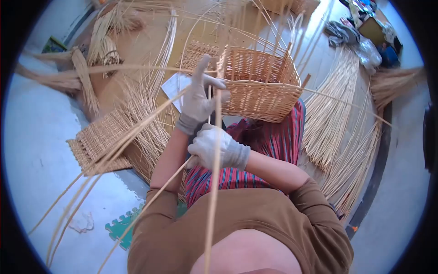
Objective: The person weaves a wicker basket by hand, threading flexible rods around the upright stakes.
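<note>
The partly woven basket (262, 101) sits tilted over the striped cloth (283, 137) on the person's lap, its open side up and its near wall facing the body. Long stakes (258, 29) stand up from its rim, blurred near the top.

Both hands wear pale gloves. The left hand (197, 104) is at the basket's left corner, with 1 finger pointing up and others bent in toward the weave; blur hides whether these fingers are closed on anything, so I cannot tell. The right hand (206, 145) is just below it, fingers curled tight around a thin strand (145, 209) that runs down to the lower left. 1 more long strand, out of focus, passes in front of the right hand, seemingly nearer the camera.

Several loose canes (121, 148) slant out left of the hands. On the floor, 2 woven panels (102, 137) lie overlapping at the left, near a green foam mat (122, 230). A broad sheaf of stalks (331, 109) spreads to the right of the basket, with a clear plastic bag (367, 55) beyond it.
</note>
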Demonstrator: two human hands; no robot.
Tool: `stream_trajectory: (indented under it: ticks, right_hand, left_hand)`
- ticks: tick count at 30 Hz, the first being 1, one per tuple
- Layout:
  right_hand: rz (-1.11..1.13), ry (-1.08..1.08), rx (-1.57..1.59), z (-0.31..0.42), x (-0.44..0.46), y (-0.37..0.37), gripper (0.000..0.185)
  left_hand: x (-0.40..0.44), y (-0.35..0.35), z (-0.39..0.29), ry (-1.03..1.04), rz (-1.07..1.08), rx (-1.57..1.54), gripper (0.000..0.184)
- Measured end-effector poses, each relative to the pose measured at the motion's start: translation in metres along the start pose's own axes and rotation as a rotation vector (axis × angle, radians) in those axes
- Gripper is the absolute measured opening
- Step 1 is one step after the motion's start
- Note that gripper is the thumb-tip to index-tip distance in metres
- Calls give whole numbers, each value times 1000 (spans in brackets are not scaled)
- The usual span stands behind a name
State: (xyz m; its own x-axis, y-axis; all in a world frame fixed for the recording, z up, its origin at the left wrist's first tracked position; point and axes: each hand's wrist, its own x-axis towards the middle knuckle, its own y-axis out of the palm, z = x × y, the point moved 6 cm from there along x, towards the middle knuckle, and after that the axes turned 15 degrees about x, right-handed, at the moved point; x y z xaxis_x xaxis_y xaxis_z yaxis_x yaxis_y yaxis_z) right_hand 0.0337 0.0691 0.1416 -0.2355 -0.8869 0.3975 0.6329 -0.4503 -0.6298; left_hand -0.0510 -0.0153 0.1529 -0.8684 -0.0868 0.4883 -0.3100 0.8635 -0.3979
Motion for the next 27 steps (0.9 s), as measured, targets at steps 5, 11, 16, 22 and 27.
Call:
stream_trajectory:
  ticks: [5, 11, 16, 22, 27]
  right_hand:
    - [-52, 160, 62, -3, -28, -26, 31]
    - [-626, 230, 452, -105, -106, -126, 42]
    - [-896, 178, 1138, -200, -127, -169, 49]
    - [-1008, 409, 621, -155, -129, -181, 15]
    - [-1105, 549, 359, -171, -149, -171, 15]
  left_hand:
    - [31, -4, 31, -116, -215, -132, 59]
    - [27, -14, 67, -237, -284, -412, 51]
    - [-21, 7, 48, -90, -293, -36, 45]
    - [-28, 44, 99, -344, -350, -355, 58]
    - [21, 69, 153, -269, 16, -227, 87]
